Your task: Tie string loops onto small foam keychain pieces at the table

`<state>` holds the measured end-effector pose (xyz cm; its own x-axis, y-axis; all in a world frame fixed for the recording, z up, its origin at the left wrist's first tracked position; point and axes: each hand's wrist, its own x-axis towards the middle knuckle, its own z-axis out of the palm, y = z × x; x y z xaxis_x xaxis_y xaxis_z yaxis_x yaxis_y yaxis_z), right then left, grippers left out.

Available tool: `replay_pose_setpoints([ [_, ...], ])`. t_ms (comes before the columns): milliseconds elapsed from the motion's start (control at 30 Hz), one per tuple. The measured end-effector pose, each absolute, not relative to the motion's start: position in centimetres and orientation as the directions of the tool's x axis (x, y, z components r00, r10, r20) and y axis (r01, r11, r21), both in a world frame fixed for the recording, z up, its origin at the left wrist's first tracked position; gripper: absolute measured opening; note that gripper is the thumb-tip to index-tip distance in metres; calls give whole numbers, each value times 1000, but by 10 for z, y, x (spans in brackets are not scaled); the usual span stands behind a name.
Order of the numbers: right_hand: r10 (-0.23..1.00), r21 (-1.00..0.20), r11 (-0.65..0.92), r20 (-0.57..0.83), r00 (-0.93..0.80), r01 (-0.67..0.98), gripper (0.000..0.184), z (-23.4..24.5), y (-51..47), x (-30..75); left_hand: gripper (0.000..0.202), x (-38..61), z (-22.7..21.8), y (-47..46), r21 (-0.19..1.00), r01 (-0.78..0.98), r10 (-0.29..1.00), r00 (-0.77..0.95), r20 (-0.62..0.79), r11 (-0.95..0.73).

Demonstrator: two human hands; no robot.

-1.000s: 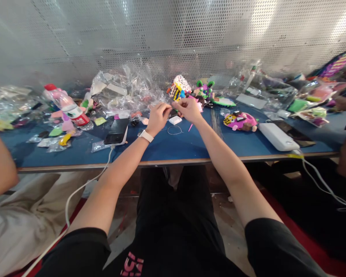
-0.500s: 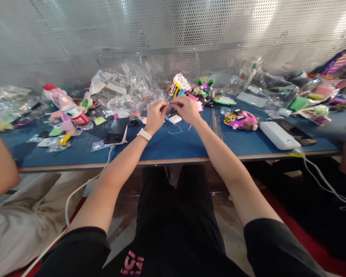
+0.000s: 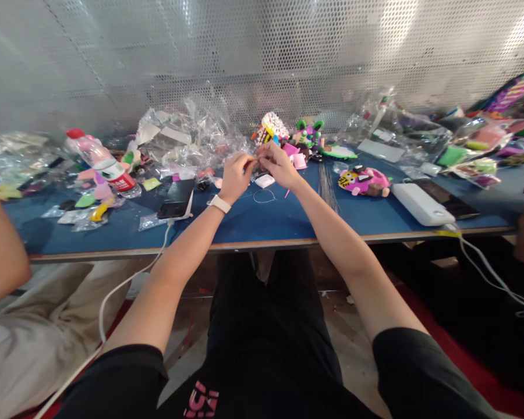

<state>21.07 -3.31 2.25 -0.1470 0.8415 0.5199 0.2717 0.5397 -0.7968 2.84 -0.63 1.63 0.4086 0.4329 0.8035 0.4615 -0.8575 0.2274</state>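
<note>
My left hand [image 3: 236, 176] and my right hand [image 3: 278, 164] meet fingertip to fingertip above the blue table. Both are closed in a pinch, and whatever lies between the fingers is too small to make out. Below them a loop of thin wire [image 3: 265, 196] rests on the table, beside a small white packet [image 3: 265, 181]. A thin pink stick [image 3: 287, 192] lies under my right wrist. Behind my right hand sit pink clay pieces [image 3: 296, 156] and a colourful clay figure [image 3: 271, 129].
A phone [image 3: 176, 198] with a cable and a bottle [image 3: 107, 166] stand left. To the right are a bundle of thin wires [image 3: 327, 187], a pink clay animal [image 3: 365, 181] and a white power bank [image 3: 422, 205]. Clear plastic bags [image 3: 192, 137] line the back. People sit on both sides.
My right hand's fingers have curled slightly and shifted against the left fingertips. The left hand stays almost in place, and the things on the table have not moved.
</note>
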Motion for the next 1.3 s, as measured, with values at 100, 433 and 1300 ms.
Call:
replay_pose_setpoints([
  [100,858,-825,513,494,-137,238,29,26,-36,207,31,28,18,-7,245,460,446,402,799,-853],
  [433,802,-737,593,577,-156,324,25,29,-46,221,32,27,18,-10,260,460,466,420,778,-849],
  [1300,885,-851,465,450,-120,243,36,33,-43,225,33,26,15,-8,197,455,418,460,783,-868],
])
